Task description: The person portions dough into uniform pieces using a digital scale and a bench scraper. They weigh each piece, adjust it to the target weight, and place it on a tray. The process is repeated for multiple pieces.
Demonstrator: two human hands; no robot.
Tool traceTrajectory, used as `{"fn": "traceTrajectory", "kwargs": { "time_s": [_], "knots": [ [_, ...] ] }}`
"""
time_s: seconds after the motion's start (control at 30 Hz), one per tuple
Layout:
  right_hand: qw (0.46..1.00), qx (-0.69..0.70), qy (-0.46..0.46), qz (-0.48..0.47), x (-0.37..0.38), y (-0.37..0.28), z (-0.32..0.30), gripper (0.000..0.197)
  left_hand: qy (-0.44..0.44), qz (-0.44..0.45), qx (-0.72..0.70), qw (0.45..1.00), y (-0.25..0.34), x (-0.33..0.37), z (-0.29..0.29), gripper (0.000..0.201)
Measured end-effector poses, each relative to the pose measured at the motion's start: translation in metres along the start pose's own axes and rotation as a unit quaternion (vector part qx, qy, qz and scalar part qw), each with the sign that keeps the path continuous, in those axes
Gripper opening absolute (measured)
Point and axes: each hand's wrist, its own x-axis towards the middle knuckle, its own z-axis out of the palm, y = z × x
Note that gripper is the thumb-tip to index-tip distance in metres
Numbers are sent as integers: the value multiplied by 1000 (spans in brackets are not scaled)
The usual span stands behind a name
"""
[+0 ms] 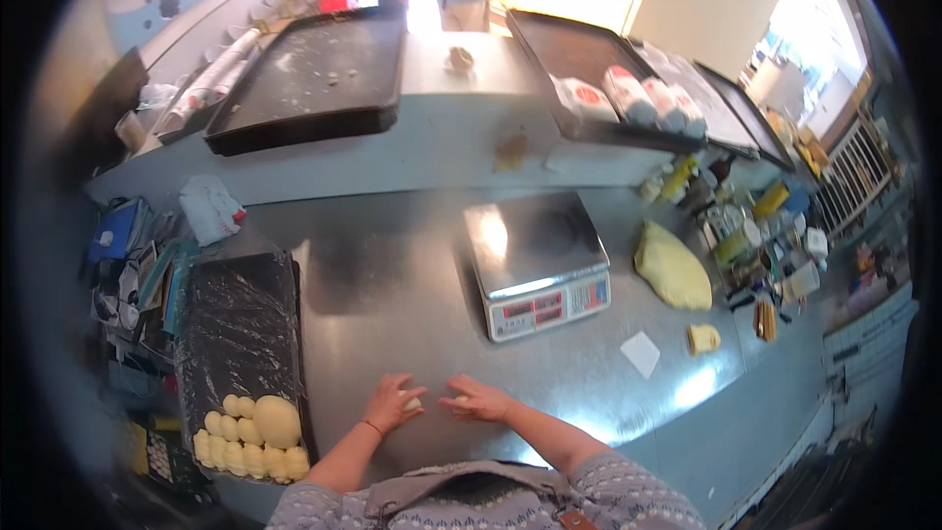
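Observation:
My left hand (392, 404) is on the steel worktop (383, 314), its fingers curved round a small pale dough ball (413, 403) that shows partly beside the fingertips. Just to the right, my right hand (479, 399) cups another small piece of dough, mostly hidden under the fingers. A gap of bare steel separates the two hands. To the left is a black tray (235, 314) lined with clear plastic film. Several dough balls and one larger dough lump (277, 422) sit together at its near end.
Ahead stands a digital scale (540, 265). A big dough mass (672, 267), a white scraper (641, 354) and a small dough piece (704, 339) lie to the right. Bottles and tools (746, 236) crowd the right edge. Dark baking trays (314, 74) rest on the raised shelf; two people stand beyond.

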Motion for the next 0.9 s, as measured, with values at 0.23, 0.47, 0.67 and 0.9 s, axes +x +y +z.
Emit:
{"fn": "traceTrajectory", "kwargs": {
  "time_s": [0.23, 0.47, 0.67, 0.9],
  "knots": [
    [945, 191, -7, 265, -70, -54, -14, 65, 40, -18, -103, 994, 22, -99, -1, 39],
    [991, -49, 85, 93, -5, 27, -2, 52, -3, -81, -68, 994, -12, -19, 7, 42],
    [950, 165, 104, 242, -60, -63, 9, 47, 24, -23, -92, 995, 11, -99, 17, 45],
    [972, 126, 118, 157, -19, 8, 17, 48, 45, -118, -57, 990, -30, -47, -5, 49]
  ]
}}
